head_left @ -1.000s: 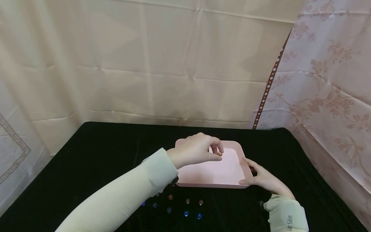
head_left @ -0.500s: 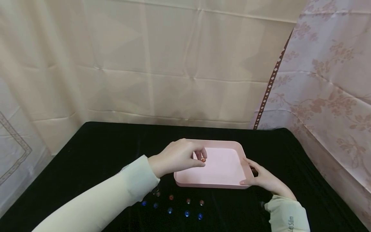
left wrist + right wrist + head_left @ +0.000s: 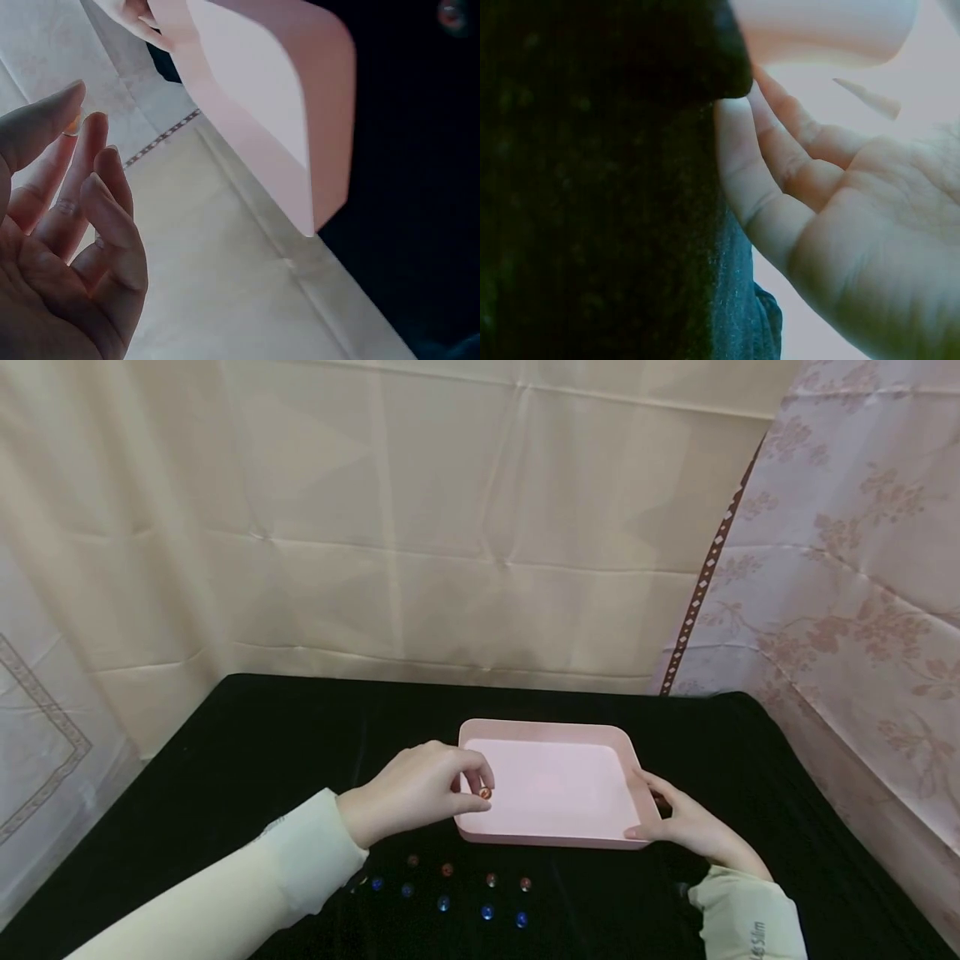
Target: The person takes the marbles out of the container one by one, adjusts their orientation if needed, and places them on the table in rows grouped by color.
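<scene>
My left hand [image 3: 423,789] pinches an orange glass marble [image 3: 485,793] between thumb and fingertips, over the left side of a pink rectangular tray [image 3: 551,841]. In the left wrist view this marble [image 3: 73,124] shows partly between the thumb and a finger. At the tray's right side, my right hand [image 3: 693,827] holds the rim, its thumb near the front corner and the other fingers farther back. In front of the tray lie several reddish marbles [image 3: 447,869] in a row, with several blue marbles [image 3: 443,903] nearer to me.
A black cloth [image 3: 300,735] covers the table. Behind it hangs a cream curtain [image 3: 450,527], and a floral cloth [image 3: 862,568] hangs on the right. My left sleeve [image 3: 300,860] passes close to the leftmost marbles.
My left hand has moved left and toward me with the orange marble, from over the tray's middle to its left side. The right hand stays at the tray's right side.
</scene>
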`<control>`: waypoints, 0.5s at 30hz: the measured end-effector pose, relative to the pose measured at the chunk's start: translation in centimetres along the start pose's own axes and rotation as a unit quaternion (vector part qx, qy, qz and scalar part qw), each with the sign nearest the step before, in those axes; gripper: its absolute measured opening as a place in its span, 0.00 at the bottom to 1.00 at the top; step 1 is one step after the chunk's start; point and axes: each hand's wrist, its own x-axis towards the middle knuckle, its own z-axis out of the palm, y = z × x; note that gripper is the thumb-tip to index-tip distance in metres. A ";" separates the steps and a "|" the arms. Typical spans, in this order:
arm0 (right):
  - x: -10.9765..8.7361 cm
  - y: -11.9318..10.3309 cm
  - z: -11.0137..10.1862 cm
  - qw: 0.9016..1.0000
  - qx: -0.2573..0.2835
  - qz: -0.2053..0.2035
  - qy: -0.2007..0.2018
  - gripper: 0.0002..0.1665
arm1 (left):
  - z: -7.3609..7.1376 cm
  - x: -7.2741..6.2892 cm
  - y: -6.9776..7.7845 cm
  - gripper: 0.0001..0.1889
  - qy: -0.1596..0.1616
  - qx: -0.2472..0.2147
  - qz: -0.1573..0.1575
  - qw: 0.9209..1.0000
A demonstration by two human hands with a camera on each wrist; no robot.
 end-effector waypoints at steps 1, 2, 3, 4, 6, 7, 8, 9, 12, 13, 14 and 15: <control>0.0 0.0 0.0 1.000 0.000 -0.004 -0.001 0.62 | 0.1 -0.2 -0.2 0.02 0.000 -0.003 -0.005 1.000; 0.0 0.0 0.0 1.000 0.000 -0.006 -0.001 0.62 | 0.1 -0.4 -0.4 0.02 0.000 -0.004 -0.008 1.000; 0.0 0.0 0.0 1.000 0.001 -0.003 0.000 0.62 | 0.2 -0.7 -0.6 0.02 0.001 -0.006 -0.011 1.000; 0.0 0.0 0.0 1.000 0.002 -0.002 -0.001 0.62 | 0.3 -0.9 -0.8 0.02 0.002 -0.009 -0.011 1.000; 0.1 0.0 0.0 1.000 0.003 0.006 0.001 0.62 | 0.4 -1.3 -1.2 0.02 0.006 -0.015 -0.010 1.000; 0.1 0.1 0.0 1.000 0.004 0.009 0.001 0.62 | 0.5 -1.5 -1.3 0.02 0.007 -0.020 -0.009 1.000; 0.1 0.1 0.0 1.000 0.004 0.011 0.001 0.62 | 0.6 -1.8 -1.5 0.03 0.009 -0.024 -0.008 1.000; 0.2 0.1 0.0 1.000 0.004 0.013 0.002 0.62 | 0.6 -2.0 -1.7 0.03 0.010 -0.027 -0.009 1.000; 0.2 0.2 0.0 1.000 0.000 0.008 0.003 0.61 | 0.8 -2.7 -2.2 0.03 0.008 -0.034 -0.018 0.999; 0.2 0.3 0.0 1.000 -0.002 0.005 0.003 0.61 | 0.9 -2.9 -2.4 0.04 0.008 -0.034 -0.019 0.999; 0.2 0.3 0.0 1.000 -0.003 0.004 0.004 0.61 | 1.0 -3.1 -2.6 0.04 0.007 -0.033 -0.024 0.999; 0.2 0.3 0.0 1.000 -0.003 0.002 0.004 0.61 | 1.0 -3.3 -2.7 0.04 0.005 -0.032 -0.029 0.999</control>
